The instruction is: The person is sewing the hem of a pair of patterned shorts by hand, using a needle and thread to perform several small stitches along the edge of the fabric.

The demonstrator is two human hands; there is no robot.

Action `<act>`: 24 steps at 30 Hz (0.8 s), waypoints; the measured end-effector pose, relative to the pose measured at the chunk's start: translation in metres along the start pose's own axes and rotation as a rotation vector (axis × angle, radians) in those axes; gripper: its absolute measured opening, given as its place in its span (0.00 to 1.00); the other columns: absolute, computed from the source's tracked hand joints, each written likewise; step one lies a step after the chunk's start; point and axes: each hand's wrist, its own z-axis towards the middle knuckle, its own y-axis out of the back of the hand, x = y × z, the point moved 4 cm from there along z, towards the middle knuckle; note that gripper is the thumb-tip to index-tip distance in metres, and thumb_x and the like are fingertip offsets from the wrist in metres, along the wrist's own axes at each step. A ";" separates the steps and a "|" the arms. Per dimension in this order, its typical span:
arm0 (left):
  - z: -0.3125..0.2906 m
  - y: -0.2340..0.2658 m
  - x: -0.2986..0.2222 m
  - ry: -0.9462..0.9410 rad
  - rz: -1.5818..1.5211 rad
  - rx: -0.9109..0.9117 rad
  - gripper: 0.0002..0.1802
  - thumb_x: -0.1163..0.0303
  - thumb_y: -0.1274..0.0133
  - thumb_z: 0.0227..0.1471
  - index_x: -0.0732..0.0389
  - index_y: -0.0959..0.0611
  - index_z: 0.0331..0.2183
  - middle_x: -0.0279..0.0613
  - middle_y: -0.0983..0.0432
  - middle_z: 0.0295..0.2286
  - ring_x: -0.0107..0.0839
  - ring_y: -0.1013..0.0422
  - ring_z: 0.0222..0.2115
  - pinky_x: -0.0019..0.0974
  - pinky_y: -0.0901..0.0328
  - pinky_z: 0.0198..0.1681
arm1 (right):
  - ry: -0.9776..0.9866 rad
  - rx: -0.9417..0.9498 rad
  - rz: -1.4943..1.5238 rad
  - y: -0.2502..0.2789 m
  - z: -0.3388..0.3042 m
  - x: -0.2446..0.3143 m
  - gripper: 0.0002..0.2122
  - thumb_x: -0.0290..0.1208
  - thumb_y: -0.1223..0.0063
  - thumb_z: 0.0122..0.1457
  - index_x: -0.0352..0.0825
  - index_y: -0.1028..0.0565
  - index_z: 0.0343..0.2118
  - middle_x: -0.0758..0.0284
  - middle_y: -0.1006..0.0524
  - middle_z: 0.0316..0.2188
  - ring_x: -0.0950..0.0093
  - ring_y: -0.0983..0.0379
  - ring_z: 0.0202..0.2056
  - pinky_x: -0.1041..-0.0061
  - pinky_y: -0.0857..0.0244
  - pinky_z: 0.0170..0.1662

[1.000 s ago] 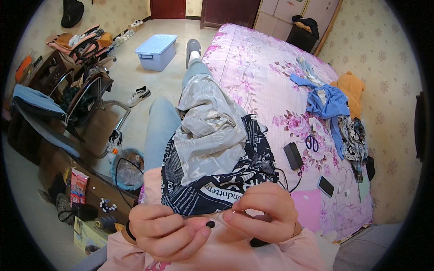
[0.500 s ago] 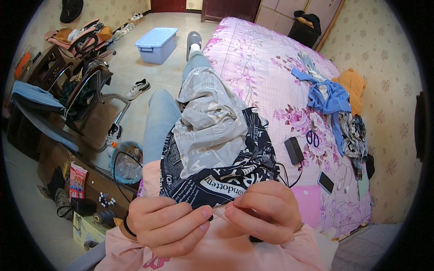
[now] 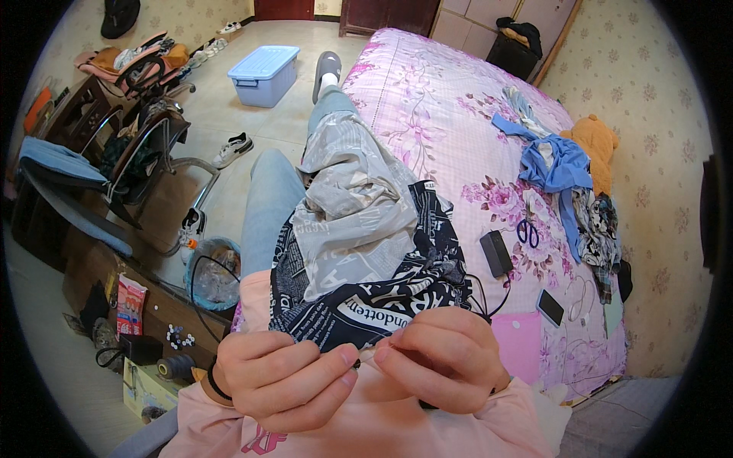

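Observation:
My left hand (image 3: 286, 382) is closed in a pinch, with a small dark piece (image 3: 356, 365) at the tips of thumb and forefinger. Close beside it, my right hand (image 3: 443, 359) also pinches, its fingertips nearly meeting the left ones. Whatever lies between the right fingertips is too small to make out. Just beyond both hands, a black garment with white lettering (image 3: 321, 324) is spread over my lap. Its pale grey inner side (image 3: 351, 221) is folded up on top and reaches along my leg.
To the right is a flowered bed (image 3: 412, 91) with scissors (image 3: 527, 233), a black adapter (image 3: 496, 254), a phone (image 3: 550, 308) and a blue garment (image 3: 557, 164). At left stand a waste bin (image 3: 214, 278), a thread spool (image 3: 175, 366), scattered small buttons (image 3: 180, 336) and a chair (image 3: 149, 153).
My right hand has shifted very slightly left, its fingertips a little closer to the left hand's. The left hand keeps its pinch, and the garment lies almost as before.

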 end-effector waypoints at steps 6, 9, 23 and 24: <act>0.002 0.000 0.000 0.009 0.008 0.027 0.08 0.72 0.46 0.47 0.58 0.17 0.33 0.39 0.18 0.37 0.23 0.29 0.26 0.22 0.38 0.24 | 0.017 0.006 -0.025 -0.002 0.000 0.001 0.11 0.23 0.42 0.41 0.29 0.21 0.31 0.61 0.24 0.32 0.68 0.26 0.31 0.75 0.27 0.32; 0.002 -0.002 0.002 0.007 0.003 0.038 0.09 0.72 0.45 0.47 0.58 0.17 0.34 0.39 0.18 0.37 0.23 0.29 0.26 0.22 0.37 0.25 | -0.044 0.037 -0.053 -0.001 0.001 0.000 0.13 0.17 0.34 0.38 0.34 0.18 0.30 0.67 0.24 0.32 0.72 0.27 0.31 0.79 0.30 0.29; 0.000 -0.004 0.011 0.071 -0.070 0.048 0.11 0.73 0.41 0.43 0.62 0.18 0.34 0.45 0.18 0.36 0.26 0.27 0.24 0.24 0.36 0.22 | -0.119 0.138 0.089 -0.010 -0.001 -0.014 0.13 0.20 0.37 0.39 0.30 0.19 0.33 0.63 0.24 0.33 0.69 0.26 0.32 0.75 0.30 0.32; 0.000 -0.005 0.013 0.078 -0.083 0.056 0.12 0.74 0.40 0.43 0.63 0.18 0.34 0.46 0.19 0.36 0.27 0.26 0.23 0.25 0.35 0.21 | -0.119 0.138 0.090 -0.011 -0.001 -0.016 0.13 0.20 0.37 0.39 0.30 0.19 0.33 0.63 0.24 0.33 0.69 0.26 0.32 0.75 0.30 0.32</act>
